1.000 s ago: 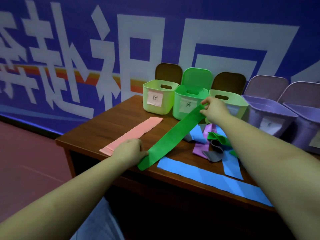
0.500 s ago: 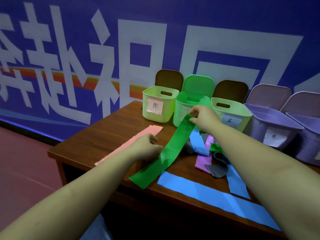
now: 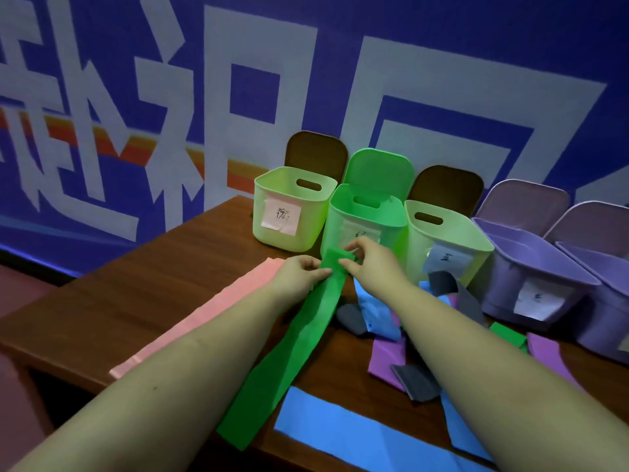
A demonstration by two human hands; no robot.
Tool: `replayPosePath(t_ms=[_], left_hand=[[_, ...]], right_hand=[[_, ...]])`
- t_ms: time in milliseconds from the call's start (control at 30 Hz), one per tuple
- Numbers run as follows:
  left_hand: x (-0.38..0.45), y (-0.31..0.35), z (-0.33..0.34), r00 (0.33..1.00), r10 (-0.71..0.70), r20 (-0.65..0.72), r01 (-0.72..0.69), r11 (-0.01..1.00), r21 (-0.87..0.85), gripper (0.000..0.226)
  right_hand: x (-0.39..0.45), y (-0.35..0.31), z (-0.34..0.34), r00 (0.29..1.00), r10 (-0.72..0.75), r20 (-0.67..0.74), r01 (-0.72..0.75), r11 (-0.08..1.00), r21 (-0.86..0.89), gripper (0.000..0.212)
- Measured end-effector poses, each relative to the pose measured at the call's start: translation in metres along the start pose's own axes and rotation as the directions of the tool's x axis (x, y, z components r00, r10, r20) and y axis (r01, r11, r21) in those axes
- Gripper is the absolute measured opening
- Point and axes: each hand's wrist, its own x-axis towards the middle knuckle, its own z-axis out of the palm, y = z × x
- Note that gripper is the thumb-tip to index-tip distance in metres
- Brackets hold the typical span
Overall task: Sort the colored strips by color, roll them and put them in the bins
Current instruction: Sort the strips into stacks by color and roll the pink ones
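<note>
A long green strip [image 3: 292, 349] lies on the wooden table [image 3: 163, 284], running from the near edge up to the bins. My left hand [image 3: 299, 272] and my right hand [image 3: 367, 258] both pinch its far end, which is folded over just in front of the bright green bin [image 3: 366, 216]. A pink strip [image 3: 204, 318] lies flat to the left, partly under my left forearm. A blue strip [image 3: 357, 434] lies along the near edge.
A pale green bin [image 3: 289, 212] stands at the left, another pale green bin [image 3: 442, 240] right of the green one, then two purple bins [image 3: 531, 277]. A jumble of blue, purple, grey and green strips [image 3: 408, 335] lies under my right forearm.
My left hand moved up along the green strip to its far end and joined my right hand there. The far end is now folded over. The view has moved closer.
</note>
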Motion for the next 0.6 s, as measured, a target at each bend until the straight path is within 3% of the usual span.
replayPosePath(t_ms=[167, 267, 400, 500, 600], left_hand=[[0.006, -0.011, -0.002, 0.997, -0.026, -0.074, 0.020, 0.996, -0.085, 0.002], [0.007, -0.013, -0.006, 0.989, -0.116, -0.086, 0.101, 0.980, -0.170, 0.006], [0.007, -0.011, -0.005, 0.984, -0.139, -0.112, 0.127, 0.986, -0.111, 0.012], [0.005, -0.009, -0.002, 0.985, -0.135, -0.110, 0.126, 0.988, -0.085, 0.018], [0.003, -0.005, 0.001, 0.986, -0.136, -0.094, 0.128, 0.988, -0.087, 0.015]], right_hand=[[-0.023, 0.022, 0.020, 0.985, 0.046, 0.165, -0.026, 0.992, -0.122, 0.029], [-0.036, 0.027, 0.026, 0.980, 0.017, 0.199, -0.003, 0.998, -0.071, 0.028], [-0.046, 0.026, 0.025, 0.966, 0.009, 0.260, 0.011, 0.997, -0.073, 0.035], [-0.042, 0.028, 0.024, 0.990, 0.033, 0.136, -0.019, 0.995, -0.101, 0.012], [-0.038, 0.037, 0.019, 0.977, 0.212, -0.023, -0.209, 0.973, 0.101, 0.007]])
